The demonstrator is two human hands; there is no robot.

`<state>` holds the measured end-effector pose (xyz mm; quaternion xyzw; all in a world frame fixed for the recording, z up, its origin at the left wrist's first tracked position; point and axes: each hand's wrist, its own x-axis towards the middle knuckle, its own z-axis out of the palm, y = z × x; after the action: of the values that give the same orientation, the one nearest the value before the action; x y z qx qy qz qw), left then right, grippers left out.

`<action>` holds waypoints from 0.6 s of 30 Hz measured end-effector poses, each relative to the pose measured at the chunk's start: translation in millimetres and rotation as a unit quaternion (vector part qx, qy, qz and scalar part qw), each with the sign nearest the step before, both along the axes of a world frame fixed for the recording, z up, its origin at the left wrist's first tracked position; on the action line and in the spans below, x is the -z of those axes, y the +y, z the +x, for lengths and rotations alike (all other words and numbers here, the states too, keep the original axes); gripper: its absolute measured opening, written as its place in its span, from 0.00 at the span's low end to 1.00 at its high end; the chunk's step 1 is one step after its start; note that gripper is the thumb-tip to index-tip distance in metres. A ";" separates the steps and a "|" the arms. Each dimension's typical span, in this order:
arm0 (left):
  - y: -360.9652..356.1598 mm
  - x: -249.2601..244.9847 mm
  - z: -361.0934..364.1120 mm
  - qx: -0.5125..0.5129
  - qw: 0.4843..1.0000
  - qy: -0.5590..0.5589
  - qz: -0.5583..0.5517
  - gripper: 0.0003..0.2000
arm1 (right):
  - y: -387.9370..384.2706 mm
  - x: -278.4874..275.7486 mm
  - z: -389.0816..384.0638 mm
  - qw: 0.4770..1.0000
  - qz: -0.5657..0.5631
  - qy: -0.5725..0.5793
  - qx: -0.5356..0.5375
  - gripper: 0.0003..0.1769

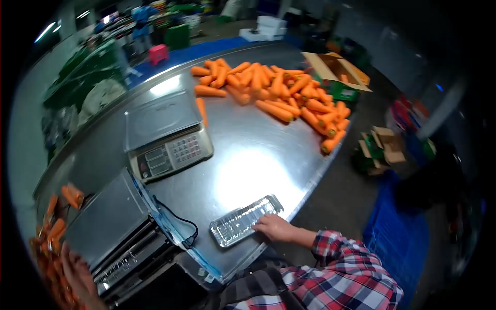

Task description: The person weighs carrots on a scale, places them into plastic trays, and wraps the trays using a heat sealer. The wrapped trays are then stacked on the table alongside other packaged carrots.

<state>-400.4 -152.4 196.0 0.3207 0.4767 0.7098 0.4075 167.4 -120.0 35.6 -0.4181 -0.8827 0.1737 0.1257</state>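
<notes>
My right hand [275, 228] grips the near right edge of a clear plastic tray [242, 223], fingers curled over its rim. The ribbed tray holds nothing and lies near the front edge of the steel table. At the far left, my left hand [78, 271] is open with its fingers stretched out, beside a film-wrapping machine [109, 214] with a flat plate. Packed carrots [54, 263] in shiny wrap lie just left of that hand. Behind the machine stands a digital scale [168, 135] with a keypad and a bare metal pan.
Loose carrots [274, 88] are heaped at the table's [243, 139] far right. An opened carton [338, 72] adjoins the heap. Another carton [382, 147] stands on the floor at right, beyond a blue crate [395, 232]. A black cable [181, 219] loops beside the machine. A person [142, 26] is far back.
</notes>
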 end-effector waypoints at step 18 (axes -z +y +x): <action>124.7 62.6 373.8 0.467 0.709 0.364 -0.383 0.12 | 257.6 12.9 70.9 0.933 -0.243 0.253 0.080 0.18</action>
<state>-26.6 -27.7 133.4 0.5525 0.6085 0.0135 0.5694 238.2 137.6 22.7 -0.4471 -0.7164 0.4724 0.2525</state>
